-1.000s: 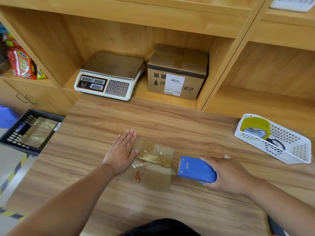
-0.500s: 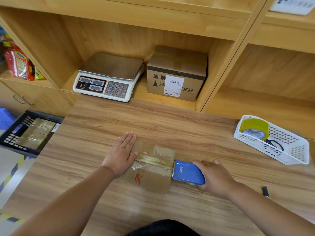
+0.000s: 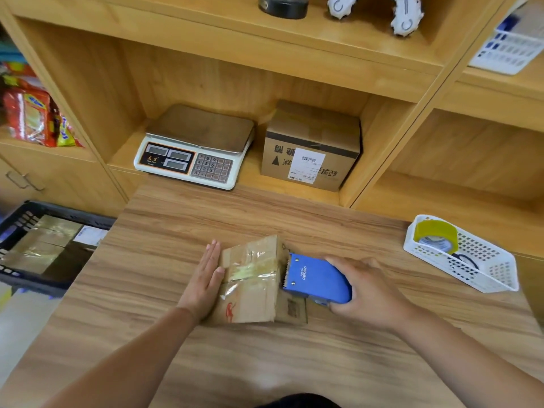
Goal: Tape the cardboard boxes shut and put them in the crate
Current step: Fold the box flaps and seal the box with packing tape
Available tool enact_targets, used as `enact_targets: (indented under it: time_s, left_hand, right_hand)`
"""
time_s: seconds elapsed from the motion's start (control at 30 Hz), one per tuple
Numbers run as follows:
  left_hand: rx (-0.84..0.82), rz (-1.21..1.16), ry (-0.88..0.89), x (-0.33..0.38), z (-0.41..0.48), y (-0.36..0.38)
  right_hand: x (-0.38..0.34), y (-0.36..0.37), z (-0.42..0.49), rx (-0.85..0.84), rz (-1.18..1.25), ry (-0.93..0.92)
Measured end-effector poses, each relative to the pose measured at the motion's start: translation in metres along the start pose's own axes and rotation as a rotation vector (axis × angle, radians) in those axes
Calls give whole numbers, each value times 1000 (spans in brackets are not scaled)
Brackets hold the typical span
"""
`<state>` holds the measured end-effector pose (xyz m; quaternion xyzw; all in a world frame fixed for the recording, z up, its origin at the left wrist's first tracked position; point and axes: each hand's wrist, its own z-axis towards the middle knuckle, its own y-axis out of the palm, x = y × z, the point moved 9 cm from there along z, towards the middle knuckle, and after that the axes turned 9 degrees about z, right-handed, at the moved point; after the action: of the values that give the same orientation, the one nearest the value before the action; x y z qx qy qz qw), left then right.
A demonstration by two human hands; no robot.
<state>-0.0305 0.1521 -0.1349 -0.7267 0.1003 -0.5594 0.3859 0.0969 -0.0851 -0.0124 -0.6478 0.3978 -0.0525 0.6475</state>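
Observation:
A small cardboard box (image 3: 253, 293) lies on the wooden table (image 3: 182, 343), with clear tape across its top. My left hand (image 3: 204, 278) presses flat against the box's left side, fingers straight. My right hand (image 3: 365, 293) grips a blue tape dispenser (image 3: 315, 278) whose toothed edge sits at the box's right top edge. The dark crate (image 3: 17, 278) stands off the table's left side, lower down, with taped boxes (image 3: 44, 245) inside.
A white basket (image 3: 488, 272) holding a yellow tape roll (image 3: 435, 235) sits at the table's right. In the shelf behind stand a digital scale (image 3: 194, 151) and a larger labelled cardboard box (image 3: 312, 148). Snack packets (image 3: 32, 116) fill the left shelf.
The dispenser has moved left to the box's right edge. My left hand has shifted from lying partly on the box to pressing its left side. The view has tilted upward.

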Motion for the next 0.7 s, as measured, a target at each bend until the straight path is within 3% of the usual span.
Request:
enact_targets:
  time_s: [0.3,0.4,0.47,0.57,0.7]
  left_hand:
    - [-247,50,-36,5,-4,18]
    - [-237,-185,-8,35,-6,-21]
    - [-291,-326,112,73,-13,-46]
    - [-345,-78,292,109,-24,-62]
    - [-324,239,302,100,-24,-64]
  right_hand:
    - [-45,-28,0,-56,-138,8]
    - [-66,-24,9,-101,-207,25]
    - [-84,-21,16,-115,-254,6]
    - [-113,-18,28,-115,-315,-57]
    - [-133,-10,36,-172,-370,-55]
